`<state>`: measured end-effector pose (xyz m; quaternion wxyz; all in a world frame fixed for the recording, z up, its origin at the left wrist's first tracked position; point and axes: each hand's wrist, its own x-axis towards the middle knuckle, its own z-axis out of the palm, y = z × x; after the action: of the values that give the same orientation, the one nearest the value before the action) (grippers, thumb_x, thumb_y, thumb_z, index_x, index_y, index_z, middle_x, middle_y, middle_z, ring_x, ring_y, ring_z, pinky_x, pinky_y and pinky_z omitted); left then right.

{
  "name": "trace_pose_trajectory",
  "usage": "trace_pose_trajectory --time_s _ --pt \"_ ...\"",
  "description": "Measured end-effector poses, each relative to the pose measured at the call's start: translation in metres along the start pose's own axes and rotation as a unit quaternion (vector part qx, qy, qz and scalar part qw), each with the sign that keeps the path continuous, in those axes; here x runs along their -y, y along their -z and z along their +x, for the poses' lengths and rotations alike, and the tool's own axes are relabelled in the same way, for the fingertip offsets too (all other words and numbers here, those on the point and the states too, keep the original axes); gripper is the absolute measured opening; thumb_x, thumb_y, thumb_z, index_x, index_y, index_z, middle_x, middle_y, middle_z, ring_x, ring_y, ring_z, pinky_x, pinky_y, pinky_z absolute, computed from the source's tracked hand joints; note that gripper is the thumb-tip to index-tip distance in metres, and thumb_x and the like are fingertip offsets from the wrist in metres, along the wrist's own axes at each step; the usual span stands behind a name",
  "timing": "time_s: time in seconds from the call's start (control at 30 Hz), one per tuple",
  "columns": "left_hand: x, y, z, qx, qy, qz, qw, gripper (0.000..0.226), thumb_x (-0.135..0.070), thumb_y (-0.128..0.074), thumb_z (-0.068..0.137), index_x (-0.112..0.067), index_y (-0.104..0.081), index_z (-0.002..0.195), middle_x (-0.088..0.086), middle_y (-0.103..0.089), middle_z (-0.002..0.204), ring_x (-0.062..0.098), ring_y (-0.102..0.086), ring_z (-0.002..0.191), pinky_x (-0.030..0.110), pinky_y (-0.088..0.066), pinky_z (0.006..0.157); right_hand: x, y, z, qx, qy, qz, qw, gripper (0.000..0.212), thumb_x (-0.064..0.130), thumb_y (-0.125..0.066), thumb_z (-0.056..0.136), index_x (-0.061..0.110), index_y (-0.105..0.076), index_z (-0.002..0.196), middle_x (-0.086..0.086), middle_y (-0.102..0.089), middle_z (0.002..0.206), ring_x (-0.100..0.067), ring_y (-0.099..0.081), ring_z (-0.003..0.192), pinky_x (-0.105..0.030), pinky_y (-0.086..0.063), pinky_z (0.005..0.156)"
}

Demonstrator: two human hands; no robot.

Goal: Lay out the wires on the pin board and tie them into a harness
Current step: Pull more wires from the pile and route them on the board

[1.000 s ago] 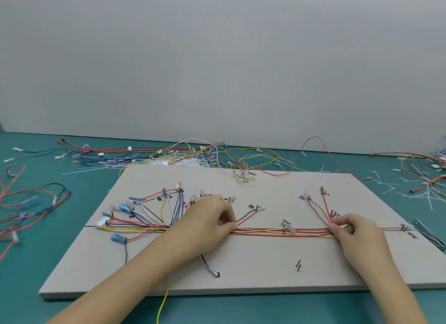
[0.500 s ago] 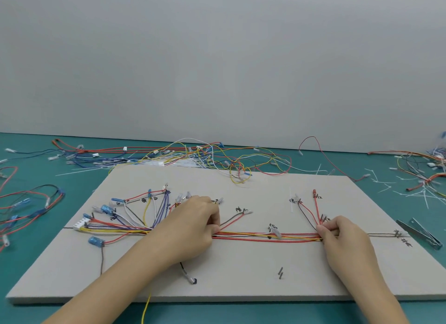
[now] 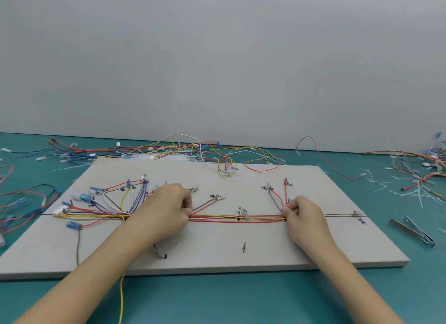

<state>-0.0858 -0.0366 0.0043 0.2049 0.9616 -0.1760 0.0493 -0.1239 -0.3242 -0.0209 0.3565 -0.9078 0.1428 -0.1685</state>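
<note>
A teal counter [image 3: 217,297] is covered by a flat, pale grey rectangular pin board [image 3: 207,248], on which a horizontal bundle of red, yellow and white wires [image 3: 236,218] is laid. The bundle's left part is pinched by the left hand [image 3: 166,210], its right end by the right hand [image 3: 303,215]. Loose coloured wires [image 3: 183,152] are heaped behind the board; metal cutters [image 3: 414,230] are seen at its right.

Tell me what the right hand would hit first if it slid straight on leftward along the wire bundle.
Probably the white tag on the bundle, about midway; past it, the left hand. The right hand pinches the bundle's right end.
</note>
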Motion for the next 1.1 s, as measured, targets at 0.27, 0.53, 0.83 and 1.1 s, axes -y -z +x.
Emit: trace_pose_trajectory --time_s 0.27,0.53,0.83,1.1 --pt "0.015 0.015 0.002 0.023 0.045 0.025 0.998 0.022 -0.013 -0.063 0.082 -0.027 -0.057 0.065 -0.012 -0.056 0.077 0.003 -0.051 0.074 0.026 -0.039 0.066 0.008 -0.012 0.001 0.032 0.015 0.003 0.999 0.018 0.017 -0.058 0.093 0.018 -0.056 0.075 0.007 -0.059 0.075 -0.006 -0.052 0.071 -0.019 -0.032 0.057" --pt "0.016 0.017 0.000 0.027 0.050 0.027 0.998 0.020 -0.012 -0.061 0.081 -0.025 -0.059 0.067 -0.009 -0.058 0.076 0.006 -0.053 0.074 0.026 -0.042 0.065 0.009 0.029 0.005 0.142 -0.011 0.176 0.974 0.011 0.016 -0.082 0.075 0.011 -0.073 0.070 -0.006 -0.065 0.056 -0.011 -0.050 0.048 -0.023 -0.042 0.054" --pt "0.019 0.018 -0.004 0.021 0.066 0.023 0.997 0.014 -0.022 -0.064 0.085 -0.027 -0.062 0.072 -0.012 -0.061 0.078 0.004 -0.056 0.079 0.031 -0.050 0.075 -0.031 0.078 0.018 0.066 -0.023 0.129 0.989 0.024 0.026 -0.083 0.073 0.010 -0.071 0.060 0.013 -0.052 0.047 -0.004 -0.040 0.049 -0.024 -0.029 0.055" --pt "0.021 0.019 -0.004 0.022 0.072 0.022 0.997 0.014 -0.025 -0.065 0.085 -0.029 -0.062 0.072 -0.014 -0.061 0.077 0.003 -0.056 0.078 0.032 -0.051 0.076 -0.050 0.087 0.021 -0.018 -0.056 0.123 0.991 0.019 0.023 -0.087 0.068 0.015 -0.072 0.059 -0.002 -0.060 0.057 -0.017 -0.046 0.059 -0.030 -0.033 0.058"
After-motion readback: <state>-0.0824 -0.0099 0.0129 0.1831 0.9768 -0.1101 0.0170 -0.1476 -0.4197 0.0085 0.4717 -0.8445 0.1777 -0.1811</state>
